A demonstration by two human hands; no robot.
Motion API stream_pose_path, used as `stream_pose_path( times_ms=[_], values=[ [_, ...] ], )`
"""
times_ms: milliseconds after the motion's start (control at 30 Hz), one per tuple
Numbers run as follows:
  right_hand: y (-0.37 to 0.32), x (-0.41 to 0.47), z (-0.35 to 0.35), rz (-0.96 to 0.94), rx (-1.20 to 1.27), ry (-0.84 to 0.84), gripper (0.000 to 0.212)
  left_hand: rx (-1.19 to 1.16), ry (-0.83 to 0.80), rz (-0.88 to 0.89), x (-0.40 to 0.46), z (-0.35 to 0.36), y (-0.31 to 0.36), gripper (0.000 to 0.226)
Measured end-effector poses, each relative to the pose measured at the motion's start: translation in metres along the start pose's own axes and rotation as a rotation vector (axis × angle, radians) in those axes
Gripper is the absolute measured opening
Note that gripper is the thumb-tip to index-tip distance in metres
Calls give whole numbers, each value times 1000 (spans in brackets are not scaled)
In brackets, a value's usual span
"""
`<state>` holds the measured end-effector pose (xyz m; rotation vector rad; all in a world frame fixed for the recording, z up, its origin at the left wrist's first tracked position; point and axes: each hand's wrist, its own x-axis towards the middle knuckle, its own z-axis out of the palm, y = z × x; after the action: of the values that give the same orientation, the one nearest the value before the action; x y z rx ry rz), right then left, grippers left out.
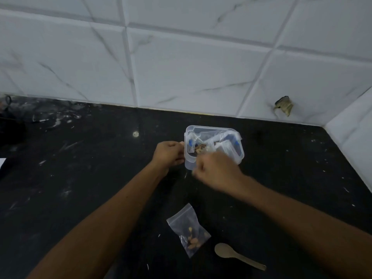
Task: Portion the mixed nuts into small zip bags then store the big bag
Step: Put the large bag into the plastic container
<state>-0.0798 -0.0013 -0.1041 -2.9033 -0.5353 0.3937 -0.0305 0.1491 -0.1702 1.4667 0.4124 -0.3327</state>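
Landmark for this report: the clear plastic container (pixel 214 147), standing on the black counter (pixel 80 178) near the tiled wall (pixel 181 67).

The left hand (pixel 168 155) grips the container's left wall, fingers curled round the rim. The right hand (pixel 216 168) is at the container's near edge, fingers curled, but blurred; what it holds, if anything, cannot be told. Inside the container lies crumpled clear plastic with nuts showing through (probably a bag being stowed, though big or small cannot be told).

One small zip bag (pixel 188 231) lies flat on the counter, well nearer the person than the container. Its long axis runs diagonally: the zip end points up and left toward the container, the bottom corner down and right. Its few nuts (pixel 193 241) have gathered at that lower end. A wooden spoon (pixel 237 255) lies just right of the bag, bowl to the left, handle trailing right and down.

Judgement: the step in hand appears to be packing bags into the container. To do it well, the left hand should brace the container firmly while the right presses the plastic below the rim, zip seals closed, so a lid could seat.
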Motion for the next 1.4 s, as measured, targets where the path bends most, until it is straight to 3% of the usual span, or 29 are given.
stream_pose_path(
  times_ms=[33,100,167,233,333,433,533,667,833,967,1100,1267,1400],
  values=[
    [-3,-13,13,-72,15,-151,17,-10,16,-1,1,-1,-1,18],
    [-6,-26,45,-224,-83,-330,44,-46,51,-28,4,-2,-2,20],
    [-5,-28,73,-315,-191,-427,78,-133,68,-70,5,-3,-1,21],
    [-6,-27,89,-350,-249,-423,88,-192,73,-103,6,-4,-1,23],
    [-9,-27,95,-357,-277,-355,72,-198,63,-127,4,-5,-4,26],
    [-13,-32,87,-302,-243,-433,40,-187,47,-151,3,-5,-5,25],
    [-11,-38,64,-157,2,-538,26,-165,22,-147,2,-5,-2,23],
    [6,-34,10,27,339,-383,12,-140,14,-101,5,-5,0,22],
    [26,7,-49,235,453,-14,14,-82,-14,-44,2,0,6,13],
    [36,45,-65,437,662,78,19,-1,-2,-38,0,5,10,7],
    [29,73,-53,557,603,58,32,57,35,-22,4,8,7,5],
    [19,93,-19,603,274,-17,54,89,57,-47,5,10,4,5],
    [18,100,-6,581,115,-174,62,91,44,-56,6,8,2,6]
  ],
)
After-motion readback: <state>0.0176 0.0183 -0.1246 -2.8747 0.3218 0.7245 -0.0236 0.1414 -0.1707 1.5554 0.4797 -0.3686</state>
